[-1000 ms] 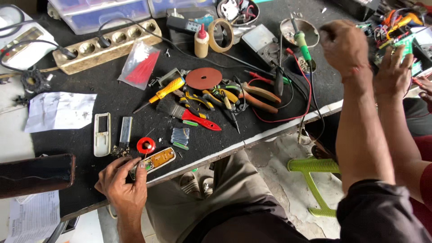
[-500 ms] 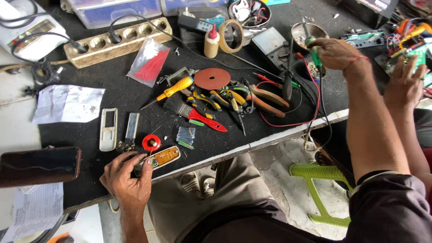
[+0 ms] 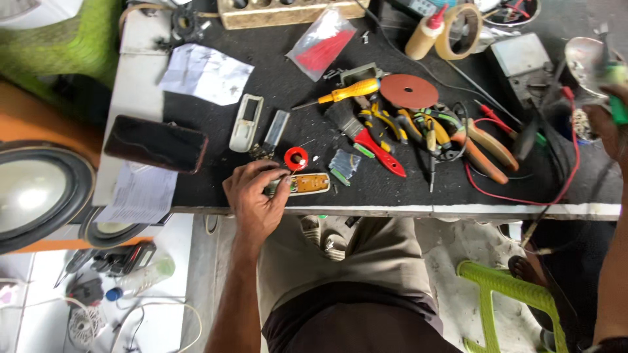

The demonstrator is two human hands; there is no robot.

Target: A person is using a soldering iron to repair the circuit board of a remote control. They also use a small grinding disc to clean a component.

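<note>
Left hand (image 3: pixel 254 196) curled down on the small yellow circuit board (image 3: pixel 307 184) near the bench (image 3: pixel 458 210) front edge, fingers pinching its left end, red solder spool (image 3: pixel 296 158) just beyond at twelve o'clock. Right hand (image 3: pixel 610 127) way out at three o'clock, closed around a green-handled tool (image 3: pixel 616 91) beside the metal dish (image 3: pixel 584 60). Risky spot: board so close to the edge could slide off with one nudge, and the red lead (image 3: pixel 569 163) looping near the pliers (image 3: pixel 487 145) could snag on a careless reach.
</note>
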